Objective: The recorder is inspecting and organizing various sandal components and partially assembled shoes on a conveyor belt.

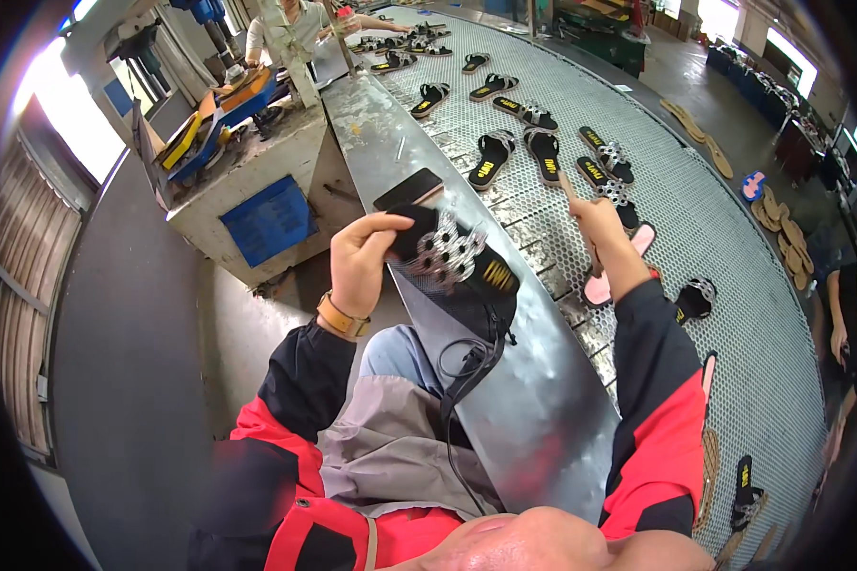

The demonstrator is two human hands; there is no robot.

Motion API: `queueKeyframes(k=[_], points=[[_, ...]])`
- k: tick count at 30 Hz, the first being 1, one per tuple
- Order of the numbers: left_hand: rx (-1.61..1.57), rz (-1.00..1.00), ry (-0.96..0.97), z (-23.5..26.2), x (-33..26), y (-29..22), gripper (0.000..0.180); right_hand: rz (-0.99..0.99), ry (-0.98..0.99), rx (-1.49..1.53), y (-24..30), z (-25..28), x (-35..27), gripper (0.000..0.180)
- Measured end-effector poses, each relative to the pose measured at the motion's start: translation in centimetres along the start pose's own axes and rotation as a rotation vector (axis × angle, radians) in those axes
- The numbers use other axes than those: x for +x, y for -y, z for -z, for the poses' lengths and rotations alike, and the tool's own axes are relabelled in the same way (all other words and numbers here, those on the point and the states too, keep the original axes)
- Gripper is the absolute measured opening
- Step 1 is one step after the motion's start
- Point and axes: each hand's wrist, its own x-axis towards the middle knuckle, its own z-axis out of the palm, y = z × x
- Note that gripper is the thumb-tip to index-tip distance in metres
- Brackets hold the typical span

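My left hand [360, 259] is closed on the toe end of a black slide sandal [490, 271], which has a silver-and-black patterned strap and yellow marking on its insole. The sandal is tilted over the metal ledge [533, 409]. Above the conveyor, my right hand [602, 230] grips a slim, light brown stick-like tool [569, 187]; its exact kind is unclear. Near that hand's forearm lies a pink sole piece [598, 289]. Just beyond the tool, a pair of similar sandals [544, 152] rests on the belt.
A dark phone [408, 189] lies on the ledge, and a black cable [467, 366] hangs near my knee. The perforated conveyor [676, 200] carries several sandals. A co-worker [300, 29] stands at the far end. To the left is a machine cabinet [248, 205] holding blue trays.
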Motion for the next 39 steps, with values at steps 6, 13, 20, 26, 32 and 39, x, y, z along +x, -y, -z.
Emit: queueKeyframes(k=[6, 13, 20, 26, 32, 39], points=[[-0.252, 0.216, 0.003, 3.8, -4.5, 1.3, 0.02, 0.642, 0.142, -0.405, -4.7, 2.6, -21.5, 0.074], [-0.07, 0.337, 0.65, -8.4, -9.1, 2.5, 0.019, 0.881, 0.175, -0.879, -10.4, 1.5, -37.8, 0.056], [-0.266, 0.547, 0.988, -24.2, -11.9, 4.5, 0.017, 0.226, 0.137, 0.622, -13.3, 2.4, -42.0, 0.048], [-0.201, 0.386, 1.053, -27.6, -12.0, 6.9, 0.031, 0.111, 0.22, 1.54, -16.0, 1.5, -41.3, 0.061], [-0.056, 0.252, 0.797, -30.1, -14.6, 8.4, 0.046, 0.15, 0.202, 1.358, -18.5, 5.0, -43.6, 0.054], [0.435, -0.232, 1.025, -28.0, -14.5, 13.5, 0.041, 0.168, 0.098, 1.2, -18.3, 3.8, -41.8, 0.063]])
